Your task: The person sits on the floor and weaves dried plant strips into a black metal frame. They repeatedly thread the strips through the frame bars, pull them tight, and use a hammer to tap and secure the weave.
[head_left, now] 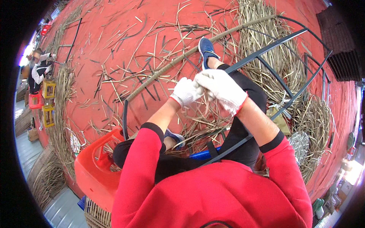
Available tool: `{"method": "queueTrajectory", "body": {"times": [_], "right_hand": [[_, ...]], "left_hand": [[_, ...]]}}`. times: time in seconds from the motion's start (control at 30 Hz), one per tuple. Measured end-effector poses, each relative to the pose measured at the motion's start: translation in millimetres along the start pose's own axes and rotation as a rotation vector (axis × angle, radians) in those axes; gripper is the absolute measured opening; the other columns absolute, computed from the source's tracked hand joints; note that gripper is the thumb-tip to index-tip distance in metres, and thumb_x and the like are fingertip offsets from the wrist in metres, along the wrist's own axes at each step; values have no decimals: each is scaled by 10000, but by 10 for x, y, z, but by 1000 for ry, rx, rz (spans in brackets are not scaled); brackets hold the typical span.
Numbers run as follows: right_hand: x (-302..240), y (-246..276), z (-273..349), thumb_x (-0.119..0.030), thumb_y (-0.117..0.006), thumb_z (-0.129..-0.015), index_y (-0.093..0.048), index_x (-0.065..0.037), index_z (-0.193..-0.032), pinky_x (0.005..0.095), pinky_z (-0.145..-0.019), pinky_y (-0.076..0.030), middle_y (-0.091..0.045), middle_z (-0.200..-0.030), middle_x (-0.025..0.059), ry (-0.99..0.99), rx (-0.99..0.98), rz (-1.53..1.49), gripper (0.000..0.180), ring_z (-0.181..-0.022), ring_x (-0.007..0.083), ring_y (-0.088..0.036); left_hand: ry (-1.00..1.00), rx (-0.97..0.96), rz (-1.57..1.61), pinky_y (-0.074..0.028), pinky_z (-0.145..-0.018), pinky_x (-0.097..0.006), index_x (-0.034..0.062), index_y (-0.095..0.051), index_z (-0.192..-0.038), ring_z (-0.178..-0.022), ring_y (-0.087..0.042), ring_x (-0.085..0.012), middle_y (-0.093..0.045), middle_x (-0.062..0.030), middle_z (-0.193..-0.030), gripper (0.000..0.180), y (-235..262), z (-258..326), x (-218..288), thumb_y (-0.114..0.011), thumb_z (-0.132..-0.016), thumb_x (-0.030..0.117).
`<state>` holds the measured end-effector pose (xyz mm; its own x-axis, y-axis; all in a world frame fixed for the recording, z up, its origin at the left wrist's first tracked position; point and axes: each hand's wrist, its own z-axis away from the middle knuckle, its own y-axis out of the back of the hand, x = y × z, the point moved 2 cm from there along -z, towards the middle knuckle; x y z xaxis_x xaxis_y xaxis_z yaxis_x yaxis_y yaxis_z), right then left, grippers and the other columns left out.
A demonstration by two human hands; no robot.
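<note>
Both my hands wear white knitted gloves and meet in front of me, above the red floor. My left hand [186, 92] is closed, its fingertips pressed against the other glove. Bent over from the right, my right hand [222, 88] is closed too, and its fingers hide whatever is pinched between the two. A dark metal frame [272, 70] leans across my legs, its bars reaching up to the right. Just beyond my hands runs its long bar [163, 78], wrapped in brownish strip. Loose wicker-like strips [207, 123] lie below the gloves.
Bundles of long strips [266, 49] lie at right. Short dark and tan offcuts [144, 81] litter the floor. Beside my left leg is a red plastic stool [89, 167]. Dark woven panels [339, 41] are stacked far right. Another person [37, 74] works far left near yellow stools [48, 116].
</note>
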<state>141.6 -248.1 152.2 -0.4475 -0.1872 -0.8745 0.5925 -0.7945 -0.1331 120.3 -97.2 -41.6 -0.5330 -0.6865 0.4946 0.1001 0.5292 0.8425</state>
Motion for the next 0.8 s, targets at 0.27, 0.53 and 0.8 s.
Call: {"method": "queueTrajectory", "body": {"times": [0.27,0.53,0.8], "right_hand": [[251,436,-182,-371,-447,-1059,-618,-58,-1046,239,-532,-442,-650,-875,44,312,176,-759,357,-637,82,-537],[2335,12,-602,-128,-538,-1001,-581,-56,-1235,262,-775,-508,-647,-1120,56,-224,605,-444,248,-989,119,-611],[2491,102,-983,-25,-462,-945,-580,-8,-1263,351,-1011,-443,-638,-1229,154,41,279,114,340,-1168,249,-586]], "left_hand": [[541,-335,124,-489,-679,-521,39,-700,-754,-698,-651,-442,-666,-260,-780,632,-135,49,-339,-375,-1019,512],[700,-394,243,-490,-842,-526,-34,-720,-856,-888,-676,-437,-686,-289,-890,736,-510,-9,-677,-349,-985,588],[690,-817,355,-527,-741,-469,22,-718,-1005,-838,-699,-398,-711,-246,-924,630,-1099,112,-976,-423,-946,576]]}}
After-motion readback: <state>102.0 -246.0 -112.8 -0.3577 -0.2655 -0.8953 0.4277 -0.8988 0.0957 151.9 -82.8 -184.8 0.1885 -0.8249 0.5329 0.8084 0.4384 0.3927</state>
